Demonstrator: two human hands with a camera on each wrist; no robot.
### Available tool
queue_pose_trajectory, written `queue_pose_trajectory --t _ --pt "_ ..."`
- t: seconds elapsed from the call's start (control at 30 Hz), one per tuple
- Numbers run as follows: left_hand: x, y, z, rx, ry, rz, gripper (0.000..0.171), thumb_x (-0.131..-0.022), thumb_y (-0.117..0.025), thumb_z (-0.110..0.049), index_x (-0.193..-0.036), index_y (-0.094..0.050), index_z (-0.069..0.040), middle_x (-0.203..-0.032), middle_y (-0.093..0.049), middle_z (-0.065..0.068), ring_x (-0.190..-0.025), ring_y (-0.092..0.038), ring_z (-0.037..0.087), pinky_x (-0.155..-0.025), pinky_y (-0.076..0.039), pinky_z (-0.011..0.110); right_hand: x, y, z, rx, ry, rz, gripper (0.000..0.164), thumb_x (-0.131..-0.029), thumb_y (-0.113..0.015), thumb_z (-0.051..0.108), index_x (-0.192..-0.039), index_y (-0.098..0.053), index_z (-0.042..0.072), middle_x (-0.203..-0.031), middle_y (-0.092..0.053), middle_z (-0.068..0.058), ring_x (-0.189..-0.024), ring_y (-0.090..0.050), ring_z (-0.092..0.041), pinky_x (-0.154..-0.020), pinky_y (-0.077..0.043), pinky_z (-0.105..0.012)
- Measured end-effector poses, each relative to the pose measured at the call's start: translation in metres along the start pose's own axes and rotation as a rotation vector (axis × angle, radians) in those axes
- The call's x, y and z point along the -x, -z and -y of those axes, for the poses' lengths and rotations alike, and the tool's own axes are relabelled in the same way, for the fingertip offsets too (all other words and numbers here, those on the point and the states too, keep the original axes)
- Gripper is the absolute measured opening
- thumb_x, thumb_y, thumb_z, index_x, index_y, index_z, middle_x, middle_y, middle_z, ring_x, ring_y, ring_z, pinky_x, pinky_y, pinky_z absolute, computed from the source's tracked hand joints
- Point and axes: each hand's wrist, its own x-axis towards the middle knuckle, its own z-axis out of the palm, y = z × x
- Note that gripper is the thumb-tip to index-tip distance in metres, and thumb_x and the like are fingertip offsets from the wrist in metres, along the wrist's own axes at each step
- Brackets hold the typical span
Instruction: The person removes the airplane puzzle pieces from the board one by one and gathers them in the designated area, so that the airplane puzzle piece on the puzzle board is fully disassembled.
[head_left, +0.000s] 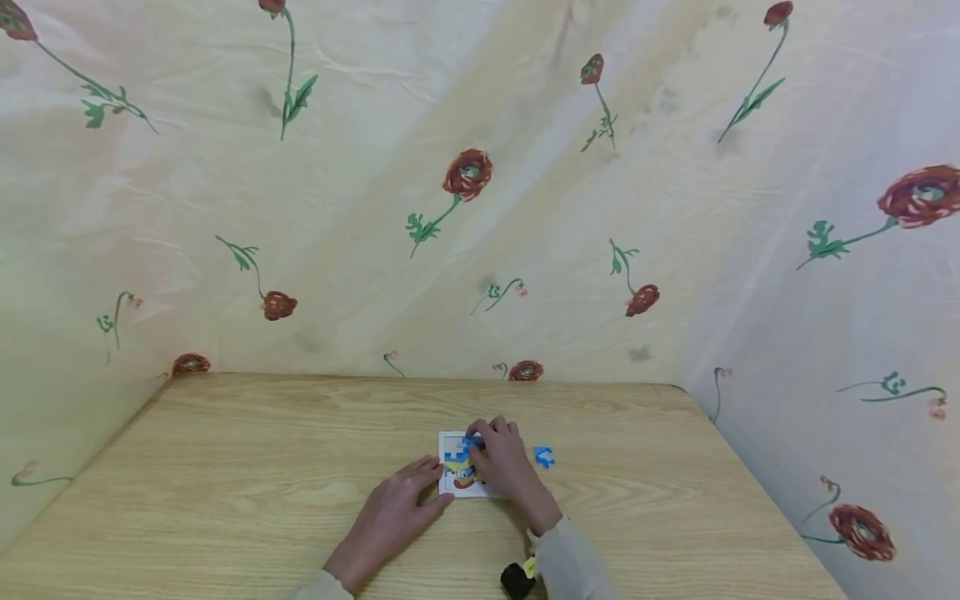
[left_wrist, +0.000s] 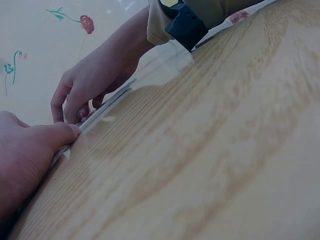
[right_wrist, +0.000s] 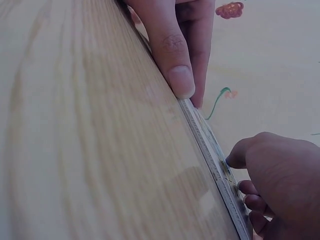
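A small jigsaw puzzle [head_left: 460, 485] in a white frame lies flat on the table, its picture blue, yellow and red. At its lower left corner my left hand [head_left: 396, 510] touches the frame, thumb along the near edge and fingers at the left side. Over the right part of the board, my right hand [head_left: 504, 458] has bent fingers and pinches a blue puzzle piece [head_left: 473, 441], mostly covered by the fingers. From the right wrist view, the board appears edge-on as a thin strip [right_wrist: 215, 165] between both hands. A loose blue and white piece [head_left: 543, 457] lies right of the board.
The wooden table [head_left: 262, 450] extends around the board to a flowered cloth [head_left: 360, 208] at the back and sides. A black device [head_left: 517, 579] is strapped by the right sleeve, near the front.
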Motion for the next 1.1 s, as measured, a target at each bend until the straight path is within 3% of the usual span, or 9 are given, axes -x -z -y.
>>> queue_pose_trajectory --t 1.1 --pt "-0.0004 0.0005 -0.0002 0.009 0.007 0.013 0.048 -0.099 -0.072 -0.035 -0.130 -0.070 0.001 -0.139 -0.063 0.019 -0.130 -0.059 0.035 -0.103 -0.051 0.053 0.0003 0.0006 0.0023 -0.043 -0.046 -0.005 0.017 -0.100 -0.068 0.011 -0.116 -0.067 0.012 -0.112 -0.051 -0.008 -0.099 -0.045 -0.025 -0.079 -0.040 -0.037"
